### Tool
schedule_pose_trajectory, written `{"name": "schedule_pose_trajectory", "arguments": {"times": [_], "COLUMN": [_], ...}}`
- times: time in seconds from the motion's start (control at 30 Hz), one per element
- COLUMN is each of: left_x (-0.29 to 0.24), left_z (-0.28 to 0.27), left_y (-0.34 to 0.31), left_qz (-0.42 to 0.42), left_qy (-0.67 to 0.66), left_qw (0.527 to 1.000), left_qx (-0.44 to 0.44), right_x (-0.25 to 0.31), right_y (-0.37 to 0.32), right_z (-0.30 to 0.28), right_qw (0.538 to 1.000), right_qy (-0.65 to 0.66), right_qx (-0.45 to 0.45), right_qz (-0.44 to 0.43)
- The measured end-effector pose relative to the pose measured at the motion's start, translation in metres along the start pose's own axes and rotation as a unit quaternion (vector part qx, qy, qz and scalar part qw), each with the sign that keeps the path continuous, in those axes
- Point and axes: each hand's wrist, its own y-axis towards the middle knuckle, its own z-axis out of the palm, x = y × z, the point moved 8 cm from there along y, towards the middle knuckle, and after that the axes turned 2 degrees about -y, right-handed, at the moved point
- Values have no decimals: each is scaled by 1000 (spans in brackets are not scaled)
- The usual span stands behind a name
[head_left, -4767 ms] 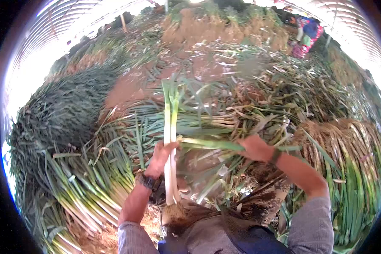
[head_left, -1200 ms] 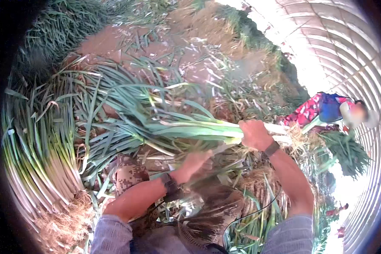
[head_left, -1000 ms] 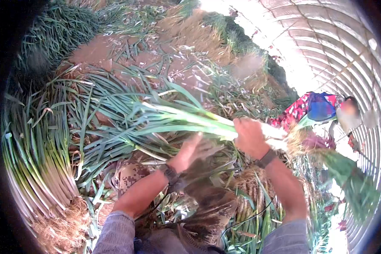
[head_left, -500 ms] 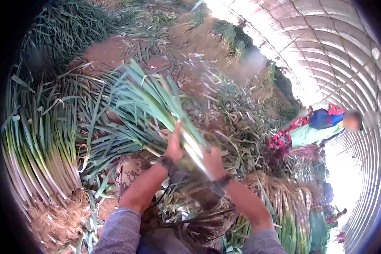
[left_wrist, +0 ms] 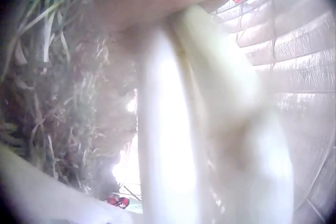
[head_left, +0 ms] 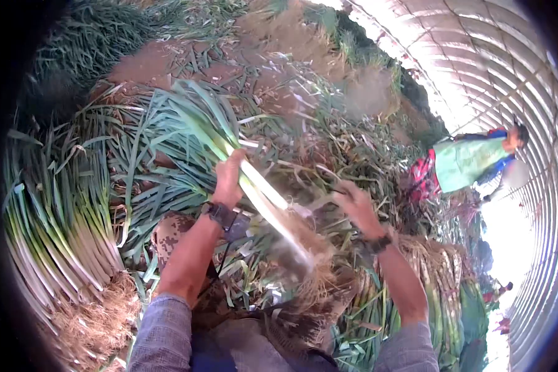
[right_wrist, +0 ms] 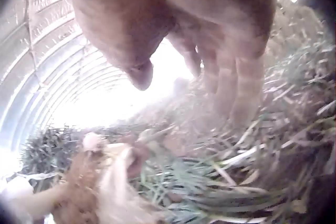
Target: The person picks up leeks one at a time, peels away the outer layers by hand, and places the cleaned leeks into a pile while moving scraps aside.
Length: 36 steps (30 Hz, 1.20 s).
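Observation:
My left hand (head_left: 229, 180) grips a small bunch of leeks (head_left: 263, 192) around the shafts, just below the green leaves. The bunch slants across the middle of the head view, leaves up to the left and shaggy roots (head_left: 316, 273) down toward my lap. Close up in the left wrist view, thick pale shafts (left_wrist: 168, 129) run down from the hand. My right hand (head_left: 358, 209) is apart from the bunch, off to its right. In the right wrist view its fingers (right_wrist: 247, 87) reach out fairly straight with the thumb spread away, and nothing lies between them.
A row of leeks (head_left: 62, 229) lies at the left, roots toward me. Another root-topped pile (head_left: 437, 273) is at the right. Loose leaves (head_left: 161, 167) and trimmings cover the ground ahead. A person in a green apron (head_left: 468, 164) is at the right, under the tunnel roof (head_left: 477, 56).
The right hand held the bunch out to the right; then both hands were on it. Now the left hand alone holds it, and the right has moved off rightward.

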Motion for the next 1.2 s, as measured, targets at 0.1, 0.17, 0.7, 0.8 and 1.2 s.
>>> {"name": "schedule_pose_trajectory", "arguments": {"times": [0.1, 0.17, 0.7, 0.8, 1.2], "left_x": [-2, -6, -68, -92, -97], "left_z": [0, 4, -32, -78, -82], "left_y": [-2, -14, 45, 91, 79], "left_qz": [-2, 5, 72, 143, 125], "left_qy": [26, 31, 149, 205, 129], "left_qw": [1000, 999, 982, 961, 971], "left_qx": [7, 9, -93, -115, -161], "right_x": [46, 59, 34, 66, 95], "right_y": [9, 7, -99, -177, -9], "right_z": [93, 130, 184, 158, 130], "right_qw": [985, 979, 931, 871, 906], "right_qy": [-37, -30, 35, -5, -295], "right_qx": [97, 145, 358, 457, 76], "right_qz": [-136, -140, -65, -183, -294]}}
